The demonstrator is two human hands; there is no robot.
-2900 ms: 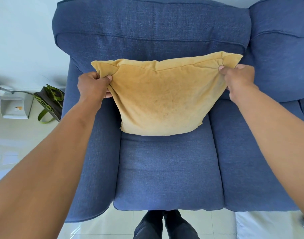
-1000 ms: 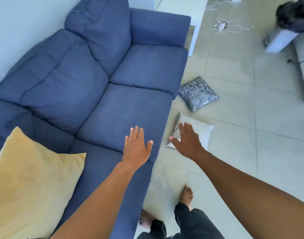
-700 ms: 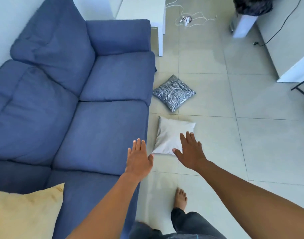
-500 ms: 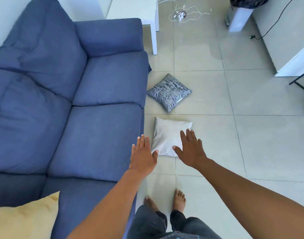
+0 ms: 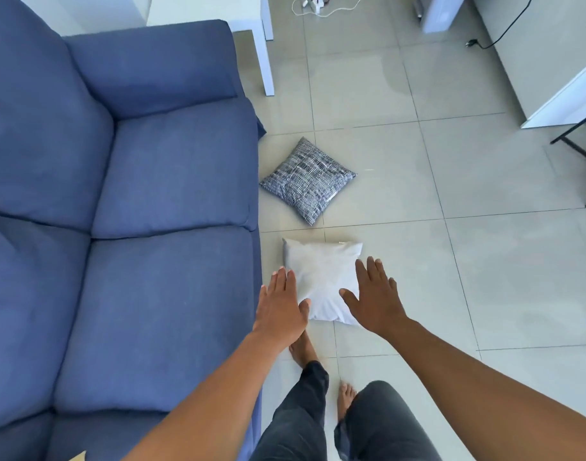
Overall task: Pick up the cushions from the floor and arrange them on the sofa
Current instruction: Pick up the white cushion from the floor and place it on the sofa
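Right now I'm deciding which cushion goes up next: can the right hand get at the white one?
Probably yes. The right hand is open over the white cushion on the floor, with nothing between them.

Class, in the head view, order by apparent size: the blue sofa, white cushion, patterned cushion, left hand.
1. blue sofa
2. white cushion and patterned cushion: look alike, unranked
3. left hand, though nearer the camera

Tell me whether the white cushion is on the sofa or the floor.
On the floor: the white cushion lies flat on the tiles beside the sofa.
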